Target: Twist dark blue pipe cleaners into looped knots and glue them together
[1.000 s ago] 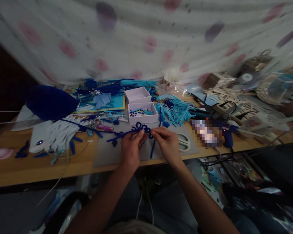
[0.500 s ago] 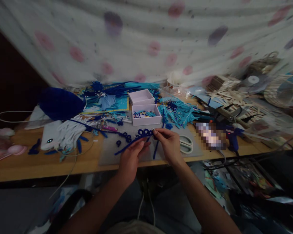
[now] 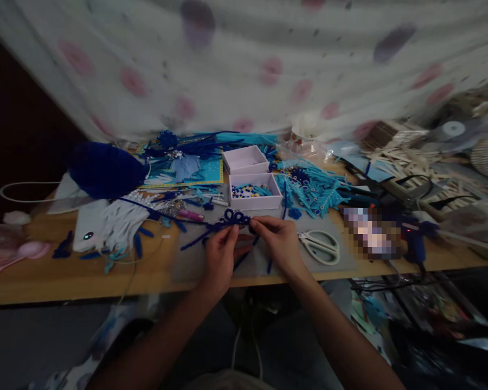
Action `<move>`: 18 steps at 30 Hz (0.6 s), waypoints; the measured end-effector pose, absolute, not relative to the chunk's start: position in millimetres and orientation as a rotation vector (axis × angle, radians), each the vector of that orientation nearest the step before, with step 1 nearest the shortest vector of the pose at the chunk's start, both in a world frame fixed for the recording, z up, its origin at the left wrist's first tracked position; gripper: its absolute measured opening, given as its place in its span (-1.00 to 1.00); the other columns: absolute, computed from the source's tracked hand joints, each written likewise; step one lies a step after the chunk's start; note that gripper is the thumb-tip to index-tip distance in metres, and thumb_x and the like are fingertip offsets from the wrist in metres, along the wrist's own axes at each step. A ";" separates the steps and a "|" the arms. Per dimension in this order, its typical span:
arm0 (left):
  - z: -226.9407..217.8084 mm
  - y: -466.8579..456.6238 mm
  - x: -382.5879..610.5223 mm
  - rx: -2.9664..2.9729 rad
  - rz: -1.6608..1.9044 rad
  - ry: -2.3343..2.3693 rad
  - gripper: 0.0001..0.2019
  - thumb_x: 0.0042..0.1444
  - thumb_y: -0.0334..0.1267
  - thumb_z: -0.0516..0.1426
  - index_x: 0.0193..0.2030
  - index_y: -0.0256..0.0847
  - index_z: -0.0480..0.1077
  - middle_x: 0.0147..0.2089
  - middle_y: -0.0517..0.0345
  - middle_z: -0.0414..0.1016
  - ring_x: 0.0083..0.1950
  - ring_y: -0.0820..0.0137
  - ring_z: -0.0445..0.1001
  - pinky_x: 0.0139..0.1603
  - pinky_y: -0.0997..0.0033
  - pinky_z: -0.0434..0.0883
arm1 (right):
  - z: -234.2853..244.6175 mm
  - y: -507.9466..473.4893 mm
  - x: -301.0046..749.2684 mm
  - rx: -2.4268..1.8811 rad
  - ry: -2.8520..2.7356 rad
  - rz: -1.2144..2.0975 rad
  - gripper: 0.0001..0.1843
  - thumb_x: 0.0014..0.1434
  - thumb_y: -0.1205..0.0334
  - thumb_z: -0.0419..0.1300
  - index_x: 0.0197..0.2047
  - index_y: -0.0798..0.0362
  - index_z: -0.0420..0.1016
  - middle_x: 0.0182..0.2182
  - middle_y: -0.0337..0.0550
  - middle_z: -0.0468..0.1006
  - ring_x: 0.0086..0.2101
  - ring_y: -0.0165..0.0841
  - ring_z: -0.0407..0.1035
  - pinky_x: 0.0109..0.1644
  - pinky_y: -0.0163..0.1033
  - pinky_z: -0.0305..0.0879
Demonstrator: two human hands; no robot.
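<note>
Deep blue is filling the middle of the action, where a blue looped piece is sitting up between two bare hands, just above the grey mat. The left hand is pinching it from below, thumb pressing against the loops' base, while other fingers are stretching out loosely toward the right. Over on the other side, the right hand is closing thumb and forefinger at the piece's right end; exactly what those tips are gripping is too small and dark to tell. Blue strips are trailing out to the left and below the fingers.

Just beyond the loops, a white box is holding beads and small blue bits, with a second box standing right behind it. White-handled scissors are lying on the mat, close to the right wrist. Turquoise strips are heaping up behind them, and farther right, near the wooden table's front edge, a blue glue gun is resting, its small red light glowing.
</note>
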State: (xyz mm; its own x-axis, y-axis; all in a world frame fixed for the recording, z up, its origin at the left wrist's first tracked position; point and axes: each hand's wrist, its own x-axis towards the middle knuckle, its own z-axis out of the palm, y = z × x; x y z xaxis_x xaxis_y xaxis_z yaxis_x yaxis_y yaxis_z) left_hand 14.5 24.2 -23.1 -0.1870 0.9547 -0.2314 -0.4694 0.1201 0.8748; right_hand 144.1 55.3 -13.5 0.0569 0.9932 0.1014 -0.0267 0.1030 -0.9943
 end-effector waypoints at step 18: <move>3.1 48.8 -31.5 1.572 0.691 1.247 -0.57 0.20 -0.18 0.16 -0.71 -0.14 0.41 -0.76 0.19 0.33 -0.71 0.42 0.28 -0.60 0.43 0.16 | -32.5 66.8 147.0 -1.277 -1.317 0.888 -0.81 0.05 0.07 0.38 -0.36 -0.01 0.72 -0.38 -0.12 0.71 -0.33 -0.20 0.54 -0.21 -0.15 0.41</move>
